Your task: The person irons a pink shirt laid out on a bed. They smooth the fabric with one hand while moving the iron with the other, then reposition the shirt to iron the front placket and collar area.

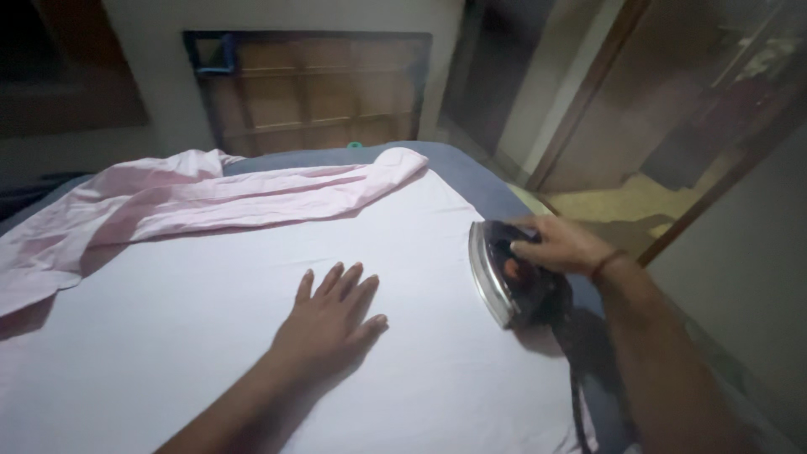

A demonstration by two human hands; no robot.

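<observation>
On the tabletop, my left hand (332,315) lies flat, fingers released, smoothing pale pink cloth (252,336) while my right hand (561,245) grips the tilted iron (508,273), which I judge must next lower soleplate-down.

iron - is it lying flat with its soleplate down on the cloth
No, the iron is tipped up on its side at the cloth's right edge, its shiny soleplate showing, with the right hand on it.

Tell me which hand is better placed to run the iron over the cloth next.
Right, most likely. The right hand already grips the iron, tipped on its side at the cloth's right edge. The left hand lies flat, palm down, on the cloth, apart from the iron.
</observation>
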